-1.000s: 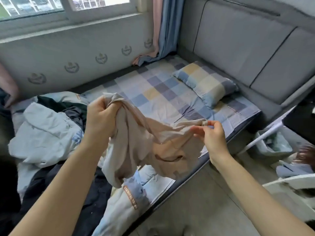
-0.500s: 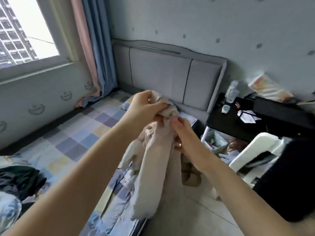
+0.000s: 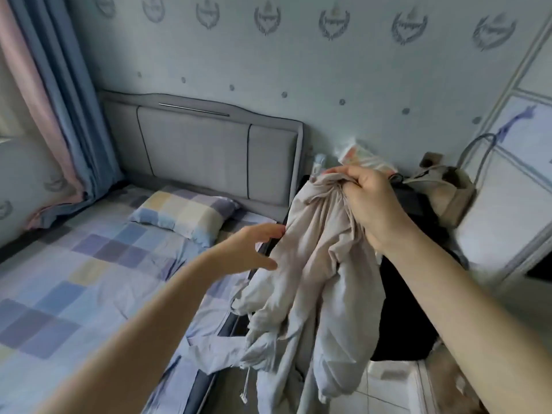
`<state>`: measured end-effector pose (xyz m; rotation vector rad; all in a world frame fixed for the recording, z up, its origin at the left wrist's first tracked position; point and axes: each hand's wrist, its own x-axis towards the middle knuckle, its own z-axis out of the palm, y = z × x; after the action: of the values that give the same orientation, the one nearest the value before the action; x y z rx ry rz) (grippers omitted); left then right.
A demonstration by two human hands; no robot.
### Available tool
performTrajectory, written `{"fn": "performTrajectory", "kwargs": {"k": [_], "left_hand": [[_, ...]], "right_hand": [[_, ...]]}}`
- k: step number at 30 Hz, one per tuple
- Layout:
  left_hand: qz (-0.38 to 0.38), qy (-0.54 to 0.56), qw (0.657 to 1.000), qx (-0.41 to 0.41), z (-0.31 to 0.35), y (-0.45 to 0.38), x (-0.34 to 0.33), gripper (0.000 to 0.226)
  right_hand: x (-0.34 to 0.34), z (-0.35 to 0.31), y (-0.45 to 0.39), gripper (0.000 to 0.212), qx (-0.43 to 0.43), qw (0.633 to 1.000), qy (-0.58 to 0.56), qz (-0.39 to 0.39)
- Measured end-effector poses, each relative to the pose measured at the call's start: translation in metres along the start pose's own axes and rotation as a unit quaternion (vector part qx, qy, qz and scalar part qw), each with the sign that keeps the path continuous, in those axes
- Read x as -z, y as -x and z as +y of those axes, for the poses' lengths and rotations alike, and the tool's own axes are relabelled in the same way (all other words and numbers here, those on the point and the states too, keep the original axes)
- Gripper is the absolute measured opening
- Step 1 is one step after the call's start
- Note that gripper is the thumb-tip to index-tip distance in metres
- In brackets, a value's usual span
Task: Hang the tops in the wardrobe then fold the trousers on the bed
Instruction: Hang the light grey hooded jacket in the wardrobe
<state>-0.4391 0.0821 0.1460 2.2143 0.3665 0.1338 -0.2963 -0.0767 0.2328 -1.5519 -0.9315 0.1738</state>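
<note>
A beige garment (image 3: 310, 282) with drawstrings hangs bunched from my right hand (image 3: 370, 204), which grips its gathered top edge above the floor beside the bed (image 3: 89, 264). My left hand (image 3: 251, 249) is apart from that grip, fingers extended, just touching the garment's left side at mid height. The cloth hangs down past the bed's edge towards the tiled floor. The wardrobe's white panelled door (image 3: 507, 180) stands at the far right.
A checked pillow (image 3: 185, 216) lies at the grey headboard (image 3: 203, 156). Behind the garment stands a dark bedside table (image 3: 418, 264) with a beige bag (image 3: 448, 192) and clutter. Blue and pink curtains (image 3: 53, 115) hang at the left.
My view has swung right, away from the window towards the wardrobe. The left hand has let go of the garment's top; the right hand now holds it alone, further right.
</note>
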Motion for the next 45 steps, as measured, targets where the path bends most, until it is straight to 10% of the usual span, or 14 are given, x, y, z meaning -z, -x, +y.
{"fn": "performTrajectory", "kwargs": {"k": [5, 10, 17, 25, 35, 41, 45], "left_hand": [[-0.092, -0.116, 0.987, 0.067, -0.035, -0.037, -0.093, 0.066], [-0.068, -0.157, 0.977, 0.128, -0.038, -0.082, -0.142, 0.013], [0.100, 0.125, 0.981, 0.113, 0.031, -0.137, -0.128, 0.029], [0.004, 0.337, 0.941, -0.014, 0.164, -0.181, -0.099, 0.035], [-0.046, 0.318, 0.939, -0.124, 0.246, -0.261, -0.064, 0.040], [-0.251, 0.339, 0.895, -0.144, 0.310, -0.282, -0.085, 0.016], [-0.378, 0.364, 0.848, -0.081, 0.337, -0.289, -0.106, 0.012]], "right_hand": [[0.064, -0.022, -0.011, 0.064, 0.025, 0.999, -0.022, 0.042], [0.144, -0.028, -0.016, 0.054, 0.014, 0.989, -0.017, 0.143], [0.232, 0.024, 0.008, 0.049, -0.069, 0.973, 0.054, 0.214], [0.294, 0.079, 0.027, 0.045, -0.150, 0.952, 0.110, 0.241], [0.360, 0.088, 0.039, 0.018, -0.253, 0.799, 0.457, 0.297], [0.287, 0.063, 0.024, 0.059, -0.222, 0.922, 0.316, 0.045], [0.265, 0.067, 0.015, 0.038, -0.158, 0.922, 0.302, 0.185]]}}
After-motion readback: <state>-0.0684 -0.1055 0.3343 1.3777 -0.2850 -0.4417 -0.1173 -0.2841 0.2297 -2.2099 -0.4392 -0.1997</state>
